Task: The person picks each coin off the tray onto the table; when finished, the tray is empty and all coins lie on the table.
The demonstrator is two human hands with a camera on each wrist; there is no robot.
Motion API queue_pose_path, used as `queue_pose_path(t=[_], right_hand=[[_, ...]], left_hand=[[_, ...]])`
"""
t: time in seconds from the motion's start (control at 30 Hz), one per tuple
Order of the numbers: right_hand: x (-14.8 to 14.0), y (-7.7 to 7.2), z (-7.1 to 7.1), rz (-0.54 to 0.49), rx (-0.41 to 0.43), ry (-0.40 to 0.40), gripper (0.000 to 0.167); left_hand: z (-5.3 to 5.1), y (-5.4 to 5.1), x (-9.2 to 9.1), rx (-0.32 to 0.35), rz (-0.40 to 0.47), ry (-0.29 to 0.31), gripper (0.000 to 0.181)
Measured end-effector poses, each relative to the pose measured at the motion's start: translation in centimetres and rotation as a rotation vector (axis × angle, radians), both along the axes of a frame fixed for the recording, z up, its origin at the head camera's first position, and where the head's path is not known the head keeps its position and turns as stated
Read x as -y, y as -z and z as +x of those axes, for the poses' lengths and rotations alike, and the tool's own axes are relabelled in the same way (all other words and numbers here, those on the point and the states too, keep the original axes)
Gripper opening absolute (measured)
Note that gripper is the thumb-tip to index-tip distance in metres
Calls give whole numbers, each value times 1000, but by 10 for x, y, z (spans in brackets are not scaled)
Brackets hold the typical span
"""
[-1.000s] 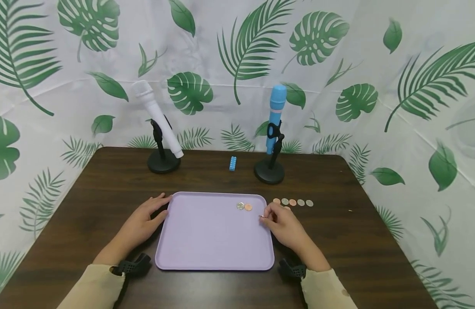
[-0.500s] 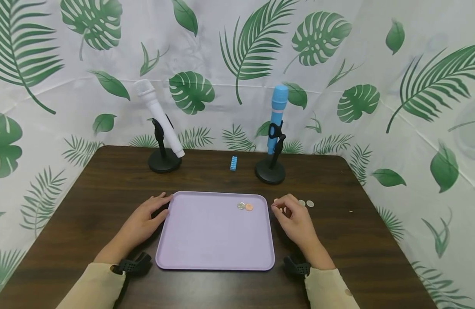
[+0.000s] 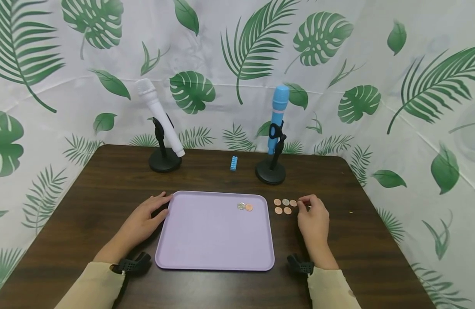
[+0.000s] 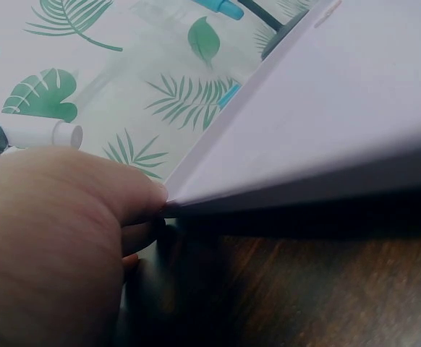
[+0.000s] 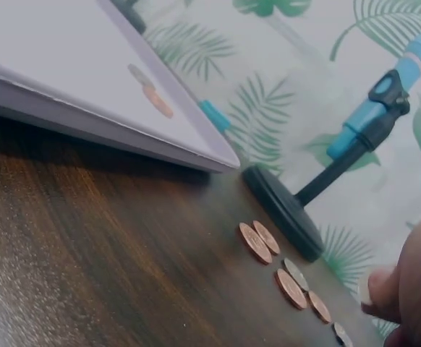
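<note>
A lilac tray point(image 3: 214, 240) lies on the dark wooden table, with a silver coin point(image 3: 241, 206) and a copper coin point(image 3: 249, 207) near its far right corner. My left hand point(image 3: 144, 219) rests against the tray's left edge, fingers fairly straight; in the left wrist view a fingertip point(image 4: 152, 194) touches the rim. Right of the tray, several coins point(image 3: 285, 202) lie flat in two rows, mostly copper. My right hand point(image 3: 314, 221) is over their right end, thumb and finger close together. In the right wrist view a silver coin point(image 5: 342, 334) lies near it; whether the fingertips pinch anything is unclear.
Behind the tray, a white microphone point(image 3: 160, 113) and a blue microphone point(image 3: 279, 105) stand in black holders. Between them lies a small blue block point(image 3: 234, 163). A leaf-patterned cloth point(image 3: 206, 38) hangs behind the table.
My right hand has moved right, from the tray's right edge across the coins to their far end. It uncovered the left coins and now hides the rightmost ones. My left hand stays put.
</note>
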State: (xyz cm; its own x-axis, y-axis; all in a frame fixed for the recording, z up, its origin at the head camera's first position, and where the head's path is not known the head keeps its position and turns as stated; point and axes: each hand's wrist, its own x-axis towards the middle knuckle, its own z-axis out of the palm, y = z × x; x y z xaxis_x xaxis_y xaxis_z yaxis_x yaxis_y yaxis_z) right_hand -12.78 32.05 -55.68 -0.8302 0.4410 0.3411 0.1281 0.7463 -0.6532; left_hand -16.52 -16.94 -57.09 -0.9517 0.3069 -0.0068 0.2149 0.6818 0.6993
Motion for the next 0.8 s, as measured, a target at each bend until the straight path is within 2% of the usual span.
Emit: queue_pose_path(t=[0.33, 0.8], right_hand=[[-3, -3, 4, -5, 110, 98, 15], [-3, -7, 4, -23, 237, 111, 17]], left_hand=[[1, 0, -1, 6, -2, 2, 56], [2, -3, -1, -3, 2, 4, 56]])
